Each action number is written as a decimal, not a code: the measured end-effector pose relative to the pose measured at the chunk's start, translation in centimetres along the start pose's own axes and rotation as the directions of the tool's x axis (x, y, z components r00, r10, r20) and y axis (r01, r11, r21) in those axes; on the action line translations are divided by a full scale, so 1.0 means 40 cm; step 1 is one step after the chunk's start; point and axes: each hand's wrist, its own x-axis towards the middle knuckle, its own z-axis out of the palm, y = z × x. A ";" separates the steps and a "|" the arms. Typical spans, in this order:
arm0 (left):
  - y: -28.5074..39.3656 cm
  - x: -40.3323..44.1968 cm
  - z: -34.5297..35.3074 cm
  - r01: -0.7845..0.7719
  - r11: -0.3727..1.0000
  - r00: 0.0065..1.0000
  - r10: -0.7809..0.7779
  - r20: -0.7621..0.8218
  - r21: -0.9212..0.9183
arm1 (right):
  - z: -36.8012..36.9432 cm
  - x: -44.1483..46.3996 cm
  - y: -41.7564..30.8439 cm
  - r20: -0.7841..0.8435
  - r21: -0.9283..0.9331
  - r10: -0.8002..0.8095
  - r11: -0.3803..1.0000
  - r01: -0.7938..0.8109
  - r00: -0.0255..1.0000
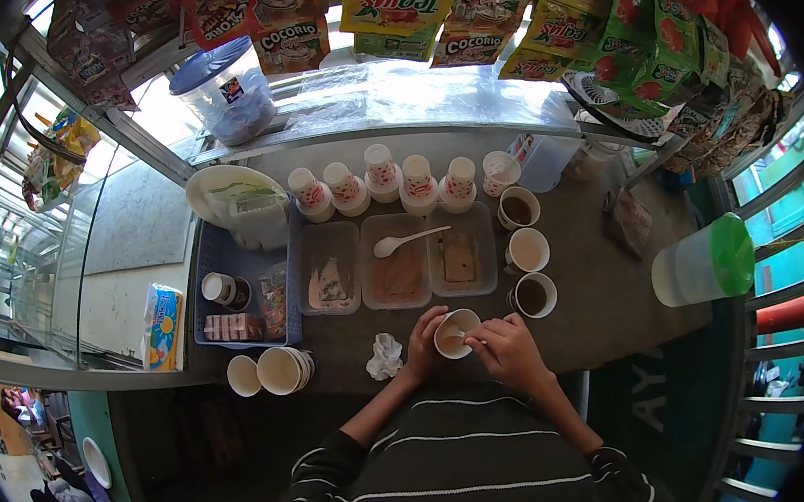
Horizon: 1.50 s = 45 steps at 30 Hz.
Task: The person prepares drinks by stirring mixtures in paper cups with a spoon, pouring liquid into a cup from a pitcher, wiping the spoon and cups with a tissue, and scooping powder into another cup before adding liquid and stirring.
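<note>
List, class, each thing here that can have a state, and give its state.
Left hand, curled round cup
Held cup, open, part-filled
Right hand, pinching a thin utensil
Middle tub, open, holding brown powder
White spoon, lying over two tubs
Tissue, crumpled
Green-lidded jug, closed
Blue-lidded container, closed
Light blue tray, holding packets

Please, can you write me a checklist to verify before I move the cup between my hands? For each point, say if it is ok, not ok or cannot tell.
1. Left hand holds the cup: ok.
2. Cup upright, opening facing up: ok.
3. Stirrer out of the cup: not ok, the right hand has it in there.
4. Contents fully mixed: cannot tell.
5. Good space around the right hand: not ok, I think; the nearest dark-drink cup stands close beside it.
6. White spoon away from both hands: ok, it lies across the middle and right tubs.
</note>
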 end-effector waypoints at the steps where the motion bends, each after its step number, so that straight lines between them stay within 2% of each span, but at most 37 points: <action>1: -0.001 0.001 0.000 -0.007 1.000 1.000 0.007 -0.002 -0.010 | -0.002 -0.001 -0.001 0.000 0.000 -0.001 1.000 0.001 1.000; 5: -0.011 -0.006 0.003 -0.017 0.996 1.000 0.017 -0.003 -0.084 | -0.004 -0.001 -0.004 0.025 -0.009 -0.018 1.000 0.018 1.000; 10: -0.017 -0.023 0.012 0.135 0.973 0.990 -0.139 -0.007 -0.187 | 0.007 0.001 -0.013 -0.013 0.026 -0.012 1.000 0.013 1.000; 12: -0.015 -0.019 0.011 0.093 0.980 0.994 -0.100 -0.031 -0.178 | 0.012 0.001 -0.018 -0.091 0.056 0.001 0.998 0.005 0.996; 13: -0.015 -0.019 0.011 0.050 0.984 0.997 -0.060 -0.053 -0.169 | 0.013 0.001 -0.018 -0.090 0.056 0.000 0.998 0.005 0.996; 17: -0.011 -0.020 0.011 0.083 0.982 0.994 -0.094 -0.054 -0.168 | 0.018 0.000 -0.011 -0.060 0.036 0.015 0.999 -0.013 0.998; 22: -0.008 -0.015 0.009 0.036 0.993 0.997 -0.043 -0.059 -0.114 | 0.007 0.003 -0.012 -0.026 0.041 0.023 0.999 -0.022 0.999; 28: -0.017 -0.024 0.011 0.079 0.984 0.994 -0.090 -0.060 -0.159 | 0.007 0.001 -0.014 -0.001 0.058 0.016 0.998 -0.016 1.000; 30: -0.015 -0.025 0.011 0.083 0.985 0.994 -0.093 -0.062 -0.149 | 0.009 0.003 -0.019 -0.077 0.072 0.026 0.997 -0.021 0.997; 40: -0.018 -0.023 0.009 0.033 0.989 0.998 -0.040 -0.046 -0.147 | 0.019 -0.007 0.001 -0.059 0.048 0.041 0.998 -0.039 0.997; 45: -0.011 -0.011 0.005 0.018 0.989 0.998 -0.027 -0.060 -0.146 | 0.031 -0.004 -0.004 -0.144 0.106 0.047 0.994 -0.032 0.988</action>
